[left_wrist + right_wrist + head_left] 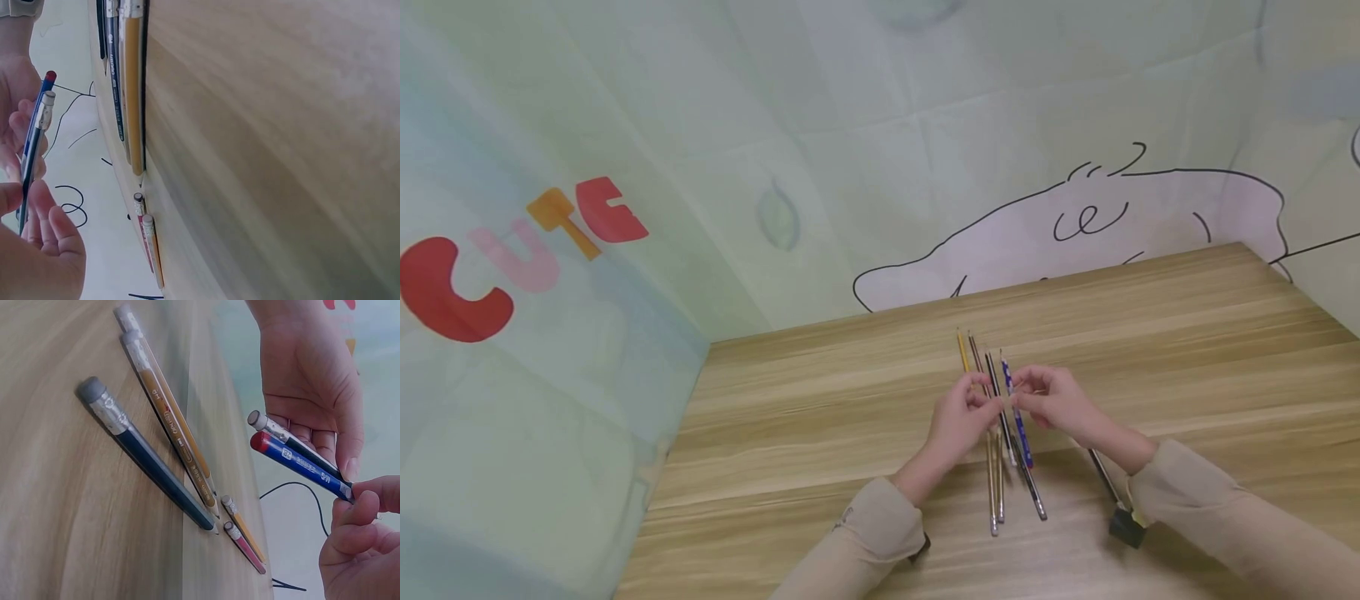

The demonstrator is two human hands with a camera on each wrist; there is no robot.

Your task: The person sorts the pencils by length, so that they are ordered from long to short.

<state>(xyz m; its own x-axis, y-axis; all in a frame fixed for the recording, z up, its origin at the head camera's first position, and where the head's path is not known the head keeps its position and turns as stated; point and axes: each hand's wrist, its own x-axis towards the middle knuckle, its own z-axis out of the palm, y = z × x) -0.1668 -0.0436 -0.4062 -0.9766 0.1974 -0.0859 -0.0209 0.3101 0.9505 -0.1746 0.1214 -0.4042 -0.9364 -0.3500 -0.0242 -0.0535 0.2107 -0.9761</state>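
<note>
My left hand [964, 421] pinches a black pencil [1004, 429] with a white eraser end between thumb and fingers. Close beside it, my right hand [1060, 404] pinches a blue patterned pencil [300, 464] with a red end. The two pencils lie side by side, raised off the table. Below the hands rest two gold-coloured pencils [181, 440] and a dark green-black pencil [156, 472] with a grey eraser. Farther back lie a yellow pencil [245, 530] and a red one [245, 549].
The wood-grain table [790, 417] meets a printed cloth backdrop [820, 167] at its back and left edges. A dark block-like item [1126, 528] with a thin dark stick sits by the right sleeve [1187, 492]; its kind is unclear.
</note>
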